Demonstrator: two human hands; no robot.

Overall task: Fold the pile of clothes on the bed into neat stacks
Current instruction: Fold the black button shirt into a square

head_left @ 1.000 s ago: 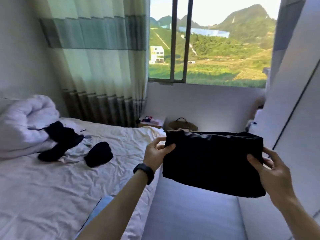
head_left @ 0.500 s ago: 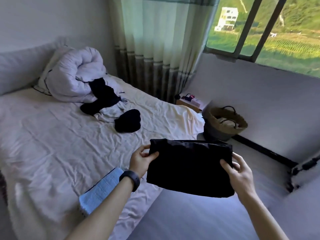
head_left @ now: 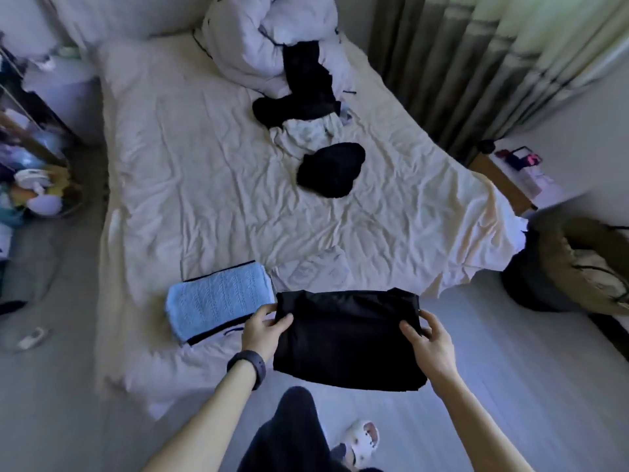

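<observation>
Fingers (head_left: 264, 311) of the left hand (head_left: 262, 332) curl behind the upper left corner of a black folded garment (head_left: 347, 338), and the thumb presses on its front, so the corner is pinched. The right hand (head_left: 432, 345) pinches the upper right corner the same way, thumb in front and fingers tucked behind the cloth. Between the two hands the garment hangs as a smooth dark rectangle with its top edge roughly level. It hangs over the near edge of the bed (head_left: 204, 185) and the grey floor (head_left: 510, 386); whether its lower hem touches anything cannot be told.

Just left of it, a light blue knitted garment (head_left: 219, 301), folded into a flat rectangle, lies on the bed's crumpled cream sheet, with a dark edge showing along two of its sides.

Farther up the bed, well apart from the hands, unfolded clothes lie in a loose group. A long black garment (head_left: 306, 86) trails off a bunched white duvet (head_left: 258, 35), a crumpled white garment (head_left: 306, 134) lies just below it, and a rounded black bundle (head_left: 332, 170) sits beside that.

A black wristband (head_left: 247, 366) circles the left wrist. A striped curtain (head_left: 476, 63) hangs beyond the bed's right side, a low wooden stand (head_left: 503, 185) with small items is near it, and a woven basket (head_left: 578, 267) sits on the floor at the right. One white slipper (head_left: 362, 437) shows at the bottom beside a dark trouser leg (head_left: 289, 434).
</observation>
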